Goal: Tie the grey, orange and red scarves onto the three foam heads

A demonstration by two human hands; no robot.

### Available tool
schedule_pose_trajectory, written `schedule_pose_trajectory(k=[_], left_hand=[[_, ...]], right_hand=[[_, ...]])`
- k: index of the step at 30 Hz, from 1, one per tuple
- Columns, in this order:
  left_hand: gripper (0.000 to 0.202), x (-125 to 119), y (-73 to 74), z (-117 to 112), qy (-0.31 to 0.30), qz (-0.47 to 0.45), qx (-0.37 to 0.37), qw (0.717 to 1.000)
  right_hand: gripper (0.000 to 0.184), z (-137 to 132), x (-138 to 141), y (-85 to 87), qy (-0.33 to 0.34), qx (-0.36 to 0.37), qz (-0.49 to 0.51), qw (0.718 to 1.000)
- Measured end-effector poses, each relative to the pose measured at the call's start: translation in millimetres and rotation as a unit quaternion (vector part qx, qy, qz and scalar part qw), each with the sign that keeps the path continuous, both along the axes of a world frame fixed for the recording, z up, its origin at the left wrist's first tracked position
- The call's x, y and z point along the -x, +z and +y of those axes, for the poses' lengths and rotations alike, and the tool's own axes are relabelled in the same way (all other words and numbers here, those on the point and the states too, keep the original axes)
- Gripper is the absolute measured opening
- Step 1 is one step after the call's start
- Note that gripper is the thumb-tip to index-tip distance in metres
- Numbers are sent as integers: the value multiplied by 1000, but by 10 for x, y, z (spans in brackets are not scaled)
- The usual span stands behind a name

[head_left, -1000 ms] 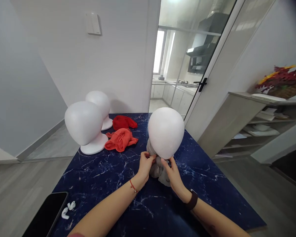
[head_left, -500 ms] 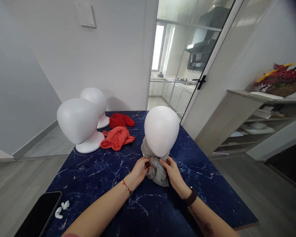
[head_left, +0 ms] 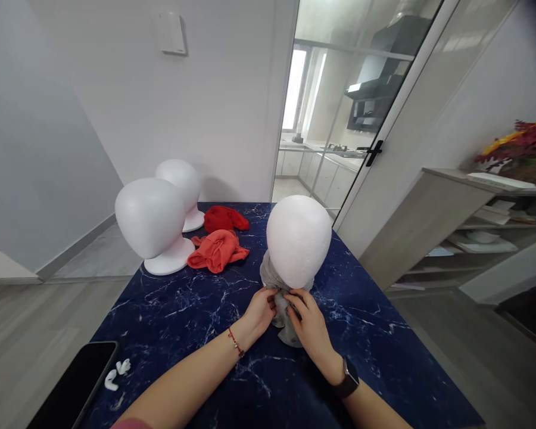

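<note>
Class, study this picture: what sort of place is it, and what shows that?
Probably a home, a room beside a kitchen: a glass door shows white kitchen cabinets and a black range hood, and an open shelf unit carries a flower basket.

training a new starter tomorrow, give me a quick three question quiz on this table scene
1. True or false: the left hand and the right hand both grip the grey cloth bunched under the nearest foam head.
2. What lies right beside the phone at the near left of the table? A) keys B) white earbuds C) a pen
3. How many such heads stand on the table in all?

Key
1. True
2. B
3. Three: the nearest one and two more foam heads at the far left.
</note>
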State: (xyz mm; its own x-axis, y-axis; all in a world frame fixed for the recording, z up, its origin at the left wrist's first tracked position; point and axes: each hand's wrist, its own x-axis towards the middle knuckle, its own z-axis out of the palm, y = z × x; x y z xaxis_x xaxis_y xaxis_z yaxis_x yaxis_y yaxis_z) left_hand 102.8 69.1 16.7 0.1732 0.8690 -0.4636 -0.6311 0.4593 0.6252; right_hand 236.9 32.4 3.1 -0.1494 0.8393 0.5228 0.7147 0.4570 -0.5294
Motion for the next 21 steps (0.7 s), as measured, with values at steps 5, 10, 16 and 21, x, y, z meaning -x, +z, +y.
schedule_pose_trajectory(k=[5, 10, 16, 21], left_hand=[[13, -17, -39, 17, 1, 10, -24, 1000], [11, -8, -61, 41, -2, 24, -52, 998], [14, 13, -170, 74, -5, 29, -70, 997], [10, 18, -168, 86, 0, 27, -67, 997]], right_hand=[[22, -65, -23, 90, -10, -57, -63, 996], [27, -152, -3, 196, 54, -126, -91, 986], [31, -147, -60, 134, 87, -214, -20, 973], [29, -142, -229, 151, 66, -229, -78, 968]])
